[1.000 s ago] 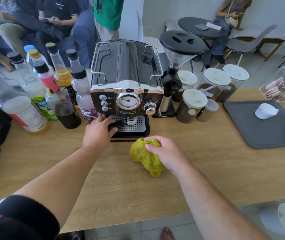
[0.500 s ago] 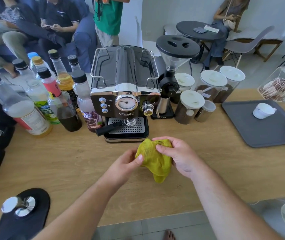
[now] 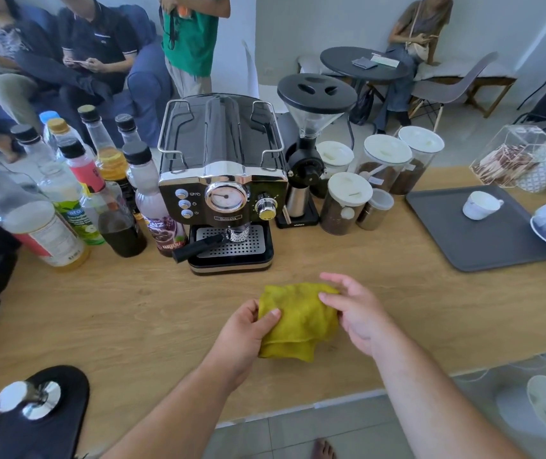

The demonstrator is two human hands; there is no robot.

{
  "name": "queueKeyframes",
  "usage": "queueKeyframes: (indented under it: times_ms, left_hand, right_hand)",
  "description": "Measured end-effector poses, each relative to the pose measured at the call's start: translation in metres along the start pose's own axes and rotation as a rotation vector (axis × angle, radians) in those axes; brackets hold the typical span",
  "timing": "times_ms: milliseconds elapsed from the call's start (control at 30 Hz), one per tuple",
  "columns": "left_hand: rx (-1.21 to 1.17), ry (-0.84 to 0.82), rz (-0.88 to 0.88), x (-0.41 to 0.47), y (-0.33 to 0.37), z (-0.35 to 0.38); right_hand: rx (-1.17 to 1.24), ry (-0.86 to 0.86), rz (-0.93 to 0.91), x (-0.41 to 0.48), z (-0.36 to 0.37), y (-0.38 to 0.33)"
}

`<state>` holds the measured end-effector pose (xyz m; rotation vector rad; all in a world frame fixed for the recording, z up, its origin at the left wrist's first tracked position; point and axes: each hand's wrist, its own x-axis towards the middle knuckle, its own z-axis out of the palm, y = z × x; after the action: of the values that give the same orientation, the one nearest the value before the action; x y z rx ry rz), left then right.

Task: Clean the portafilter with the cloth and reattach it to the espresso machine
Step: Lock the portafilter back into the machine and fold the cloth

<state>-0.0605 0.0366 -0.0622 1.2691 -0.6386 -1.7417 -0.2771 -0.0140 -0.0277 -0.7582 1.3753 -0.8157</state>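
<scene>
A yellow-green cloth (image 3: pixel 298 321) lies folded on the wooden counter (image 3: pixel 132 326), in front of the espresso machine (image 3: pixel 222 180). My left hand (image 3: pixel 246 329) pinches the cloth's left edge, thumb on top. My right hand (image 3: pixel 354 309) rests on its right side with the fingers spread over the fabric. The portafilter (image 3: pixel 200 246) sits locked under the machine's group head, its black handle pointing to the front left above the drip tray.
Several syrup bottles (image 3: pixel 76 200) crowd the counter left of the machine. A grinder (image 3: pixel 304 160) and coffee jars (image 3: pixel 344 203) stand to its right. A grey tray (image 3: pixel 447 240) holds a white cup (image 3: pixel 480 204). A tamper (image 3: pixel 29 397) rests on a black mat at the near left.
My left hand let go of the portafilter handle and came back to the cloth. The bunched cloth, held up by my right hand, now lies flatter on the counter between both hands.
</scene>
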Motion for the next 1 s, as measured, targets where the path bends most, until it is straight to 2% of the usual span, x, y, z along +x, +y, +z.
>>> queueKeyframes:
  times_ms: [133,200,333,400,467,533,667,1000]
  left_hand:
    - [0.093,-0.006,-0.038,0.006,-0.007,0.021]
    - [0.241,-0.005,0.011,0.012,-0.009,0.030]
    - [0.876,0.085,0.200,0.022,-0.016,0.034]
    - [1.146,0.105,0.317,0.019,-0.019,0.033]
    - [1.347,0.055,0.401,0.020,-0.020,0.032]
    - [1.502,-0.008,0.412,0.024,-0.023,0.028]
    - [1.699,-0.079,0.435,0.036,-0.031,0.021]
    - [1.822,-0.104,0.393,0.041,-0.041,0.020]
  right_hand:
    - [-0.277,0.076,-0.099,0.009,-0.024,-0.006]
    - [-0.444,0.121,-0.139,0.013,-0.032,-0.012]
    - [-0.817,0.117,-0.138,0.023,-0.040,-0.013]
    - [-0.973,0.163,-0.202,0.023,-0.040,-0.005]
    - [-1.082,0.200,-0.328,0.017,-0.038,0.008]
    - [-1.218,0.187,-0.395,0.011,-0.032,0.027]
    - [-1.448,0.125,-0.312,0.007,-0.021,0.066]
    - [-1.512,0.127,-0.263,0.006,-0.017,0.084]
